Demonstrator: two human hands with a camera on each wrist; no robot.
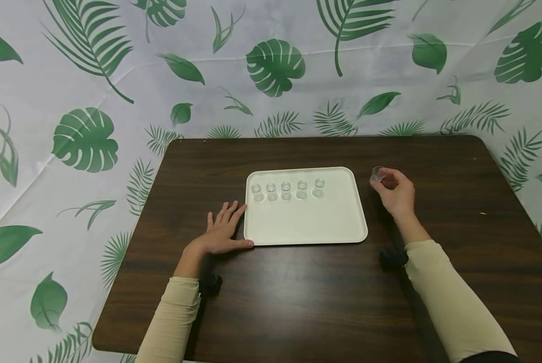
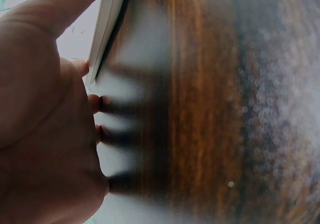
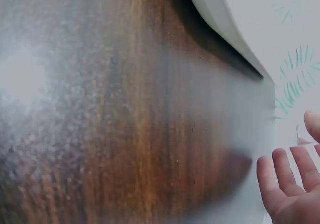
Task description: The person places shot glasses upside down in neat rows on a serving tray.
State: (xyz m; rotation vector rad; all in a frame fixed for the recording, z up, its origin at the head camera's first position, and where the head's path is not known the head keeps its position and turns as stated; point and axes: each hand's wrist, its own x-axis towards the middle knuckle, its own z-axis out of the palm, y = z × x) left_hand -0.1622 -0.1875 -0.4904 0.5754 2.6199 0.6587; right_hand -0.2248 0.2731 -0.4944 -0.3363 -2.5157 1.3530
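Observation:
A white rectangular tray (image 1: 307, 222) lies on the dark table. Along its back left part stand several small clear cups (image 1: 286, 190) in a row. My left hand (image 1: 218, 236) has its fingers spread at the tray's left side, the thumb touching the front left corner; the left wrist view shows the palm and thumb close to the tray rim (image 2: 107, 31). To the right of the tray, my right hand (image 1: 395, 194) pinches one small clear cup (image 1: 378, 174) between thumb and fingers, above the table. In the right wrist view only some fingers (image 3: 284, 171) show, and the cup is not discernible.
The dark wood table (image 1: 298, 302) has rounded corners and reaches back to a white cloth (image 1: 225, 111) printed with green leaves. A tiny pale speck (image 1: 482, 213) lies on the table at the right. Dark wrist devices (image 1: 393, 257) sit under both forearms.

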